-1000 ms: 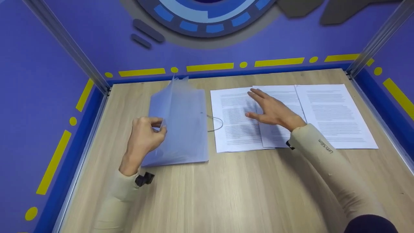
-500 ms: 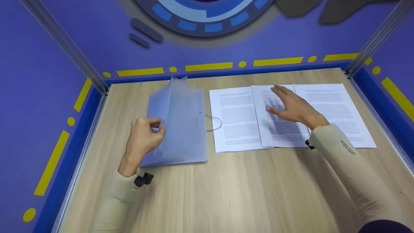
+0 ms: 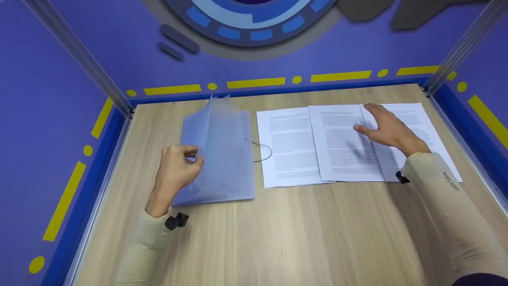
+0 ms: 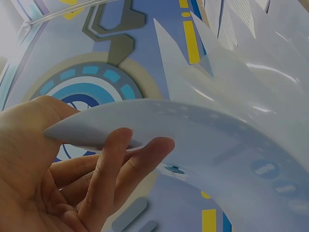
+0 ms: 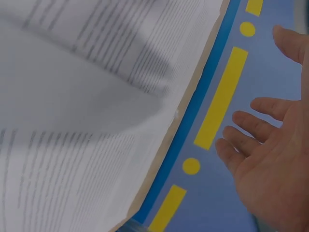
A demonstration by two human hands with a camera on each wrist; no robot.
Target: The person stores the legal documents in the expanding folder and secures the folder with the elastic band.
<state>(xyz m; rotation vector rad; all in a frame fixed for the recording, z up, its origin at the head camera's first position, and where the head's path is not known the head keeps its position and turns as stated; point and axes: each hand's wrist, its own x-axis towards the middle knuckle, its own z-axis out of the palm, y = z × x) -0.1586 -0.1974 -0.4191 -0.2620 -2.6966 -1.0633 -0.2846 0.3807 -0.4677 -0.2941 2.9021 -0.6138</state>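
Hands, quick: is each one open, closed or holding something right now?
Left hand: holding the raised cover of the translucent folder.
Right hand: open, empty, over the printed sheets.

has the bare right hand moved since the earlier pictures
Yes, rightward: against the flat white printed paper sheets, the bare right hand now hovers nearer the rightmost one.

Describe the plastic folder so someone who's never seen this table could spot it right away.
Look at the wood-grain table, where printed white sheets lie in a row. Just left of that row is the folder, with a flap held up in the left hand. Unlike the white sheets, it is translucent bluish plastic, with a thin looped cord at its right edge.
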